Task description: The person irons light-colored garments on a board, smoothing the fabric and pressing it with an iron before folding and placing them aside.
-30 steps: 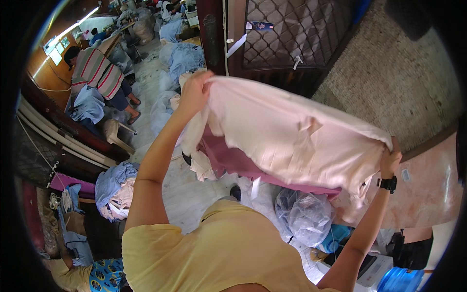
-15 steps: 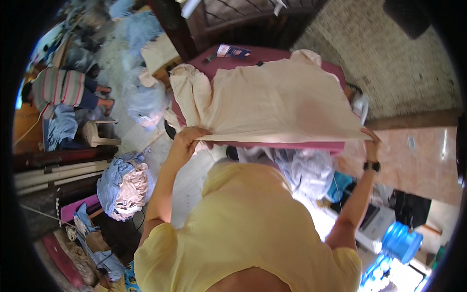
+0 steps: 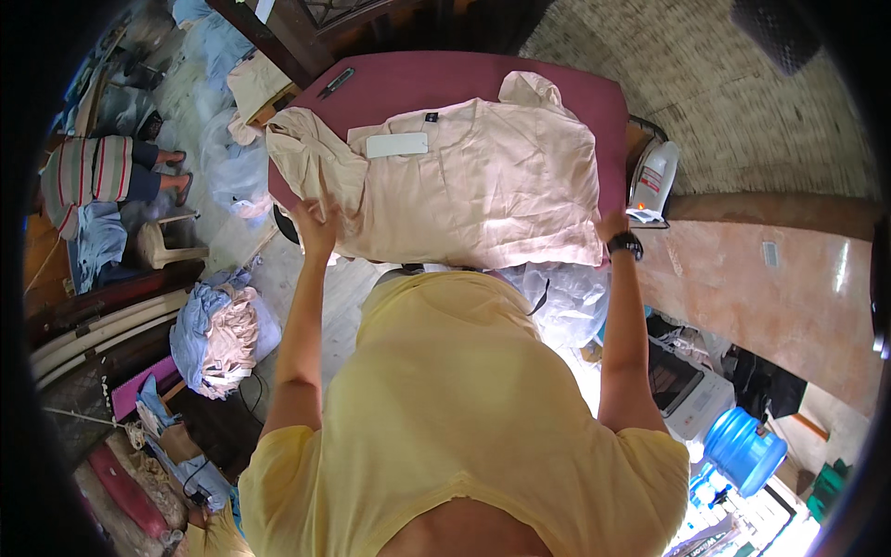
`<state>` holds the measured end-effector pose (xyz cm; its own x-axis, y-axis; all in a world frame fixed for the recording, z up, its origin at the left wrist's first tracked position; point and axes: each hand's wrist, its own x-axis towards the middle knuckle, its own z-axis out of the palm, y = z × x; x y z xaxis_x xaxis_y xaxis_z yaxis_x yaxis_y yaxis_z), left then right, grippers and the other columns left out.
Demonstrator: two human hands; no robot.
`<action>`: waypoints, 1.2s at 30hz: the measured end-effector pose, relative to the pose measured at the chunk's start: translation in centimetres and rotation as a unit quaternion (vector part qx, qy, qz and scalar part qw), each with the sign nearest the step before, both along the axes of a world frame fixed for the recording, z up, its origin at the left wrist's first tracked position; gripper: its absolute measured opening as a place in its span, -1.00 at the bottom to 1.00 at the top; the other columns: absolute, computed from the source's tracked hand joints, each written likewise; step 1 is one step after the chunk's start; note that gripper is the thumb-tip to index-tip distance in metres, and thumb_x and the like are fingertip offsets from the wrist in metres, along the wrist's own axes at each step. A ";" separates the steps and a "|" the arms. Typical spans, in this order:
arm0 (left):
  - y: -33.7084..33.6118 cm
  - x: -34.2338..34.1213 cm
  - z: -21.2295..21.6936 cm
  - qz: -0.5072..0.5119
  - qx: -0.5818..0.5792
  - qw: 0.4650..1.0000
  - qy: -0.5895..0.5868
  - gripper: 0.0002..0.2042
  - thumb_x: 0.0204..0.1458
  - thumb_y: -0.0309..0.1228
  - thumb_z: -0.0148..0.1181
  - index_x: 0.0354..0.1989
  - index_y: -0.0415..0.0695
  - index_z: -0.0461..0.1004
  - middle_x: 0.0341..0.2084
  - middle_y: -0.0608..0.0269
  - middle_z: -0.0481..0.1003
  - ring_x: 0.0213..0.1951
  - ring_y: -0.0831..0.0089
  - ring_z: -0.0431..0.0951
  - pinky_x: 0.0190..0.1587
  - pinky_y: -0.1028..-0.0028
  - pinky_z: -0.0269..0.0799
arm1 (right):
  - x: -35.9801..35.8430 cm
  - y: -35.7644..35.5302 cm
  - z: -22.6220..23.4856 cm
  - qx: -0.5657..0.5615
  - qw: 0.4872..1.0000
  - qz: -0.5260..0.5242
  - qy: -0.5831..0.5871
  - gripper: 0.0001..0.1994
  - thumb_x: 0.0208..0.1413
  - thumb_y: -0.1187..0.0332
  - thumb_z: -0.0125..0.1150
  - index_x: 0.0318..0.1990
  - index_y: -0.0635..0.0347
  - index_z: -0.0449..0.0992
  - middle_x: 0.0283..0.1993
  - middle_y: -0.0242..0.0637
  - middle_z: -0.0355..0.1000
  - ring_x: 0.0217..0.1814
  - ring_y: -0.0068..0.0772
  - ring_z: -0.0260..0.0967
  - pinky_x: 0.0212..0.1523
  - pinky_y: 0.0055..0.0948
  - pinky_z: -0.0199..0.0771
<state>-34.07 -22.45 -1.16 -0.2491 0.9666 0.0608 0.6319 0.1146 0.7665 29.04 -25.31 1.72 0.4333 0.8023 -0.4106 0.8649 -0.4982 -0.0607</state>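
A cream short-sleeved blouse (image 3: 483,186) lies spread on a maroon padded ironing board (image 3: 418,76), its neckline away from me and its hem towards my body. A blank white tag (image 3: 397,145) rests on it beside the small dark neck label. My left hand (image 3: 316,225) is open, fingers apart, over the blouse's lower left edge near the sleeve. At the lower right edge my right hand (image 3: 613,226), below a black wristwatch, is closed on the cloth; its fingertips are partly hidden. A slim dark hand tool (image 3: 336,82) lies at the board's far left.
A white iron (image 3: 654,176) with an orange light stands on a rest at the board's right. Clear plastic bags (image 3: 561,302) are under the near edge. Bundled clothes (image 3: 227,339) lie on the floor at left. Farther left, a person in a striped top (image 3: 93,172) bends over.
The blouse has come down from a taut, lifted hem to lying flatter. My left hand has let go and spread its fingers. A white tag now shows; a dark card showed at the far edge earlier.
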 end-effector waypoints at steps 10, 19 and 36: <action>-9.4 0.0 -5.6 0.131 -0.165 0.936 -0.281 -0.67 0.02 -0.24 0.35 -0.23 -0.21 0.41 -0.47 0.34 0.45 -0.42 0.59 0.40 -0.39 0.58 0.26 | 0.1 -11.6 -6.3 0.187 0.970 -0.106 0.110 -0.49 -0.13 0.02 0.40 -0.24 0.33 0.46 -0.11 0.12 0.43 -0.01 0.20 0.31 -0.01 0.00 0.32; -5.2 -1.8 6.5 0.063 -0.136 0.953 -0.265 -0.81 0.17 -0.24 0.19 -0.22 -0.08 0.51 -0.46 0.47 0.46 -0.47 0.71 0.33 -0.39 0.62 0.25 | 5.0 -0.8 1.9 0.378 0.853 -0.099 0.347 -0.83 0.01 0.33 0.16 -0.39 0.21 0.62 -0.45 -0.28 0.52 -0.42 -0.47 0.42 -0.34 -0.42 0.39; 2.2 4.0 -2.5 -0.007 -0.048 0.987 -0.150 -0.62 -0.01 -0.21 0.36 -0.28 -0.31 0.44 -0.54 0.17 0.52 -0.44 0.46 0.49 -0.32 0.42 0.42 | -3.6 7.8 -1.0 0.355 0.926 -0.036 0.119 -0.67 -0.05 0.07 0.36 -0.31 0.16 0.56 -0.31 -0.10 0.54 -0.25 -0.05 0.52 -0.24 -0.20 0.50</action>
